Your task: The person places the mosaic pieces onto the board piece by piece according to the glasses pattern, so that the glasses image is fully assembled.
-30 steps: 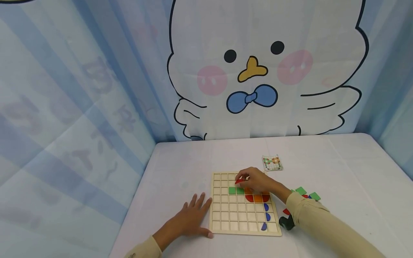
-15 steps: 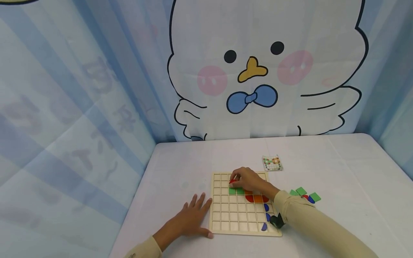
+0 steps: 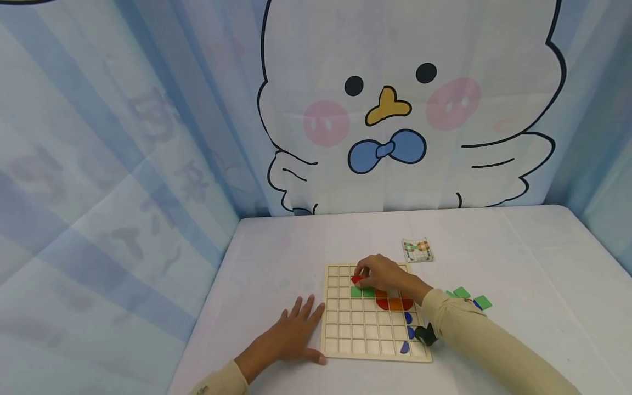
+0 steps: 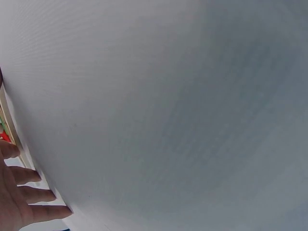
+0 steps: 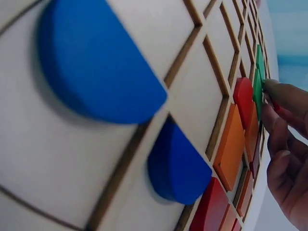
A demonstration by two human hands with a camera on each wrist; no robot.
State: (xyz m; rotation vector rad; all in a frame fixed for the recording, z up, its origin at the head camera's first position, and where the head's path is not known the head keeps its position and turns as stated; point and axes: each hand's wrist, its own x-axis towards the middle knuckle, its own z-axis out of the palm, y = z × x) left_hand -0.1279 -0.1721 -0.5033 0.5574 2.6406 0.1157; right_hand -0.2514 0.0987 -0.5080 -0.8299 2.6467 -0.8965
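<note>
A wooden grid board lies on the white table. My right hand reaches over its upper part and pinches a small red piece between thumb and fingers, just above two green squares set in the grid. Orange and red pieces sit in cells to the right, partly hidden by the hand. Toward the right edge of the board lie blue half-round pieces, seen large in the right wrist view. My left hand rests with fingers spread against the board's left edge.
A small pattern card lies behind the board. Loose green squares and a blue piece are grouped to the right, partly behind the right sleeve. A patterned curtain hangs past the table's far edge.
My right hand has shifted left along the board with the red piece, bringing it over the leftmost green square; lately it has barely moved. The left hand stays in place.
</note>
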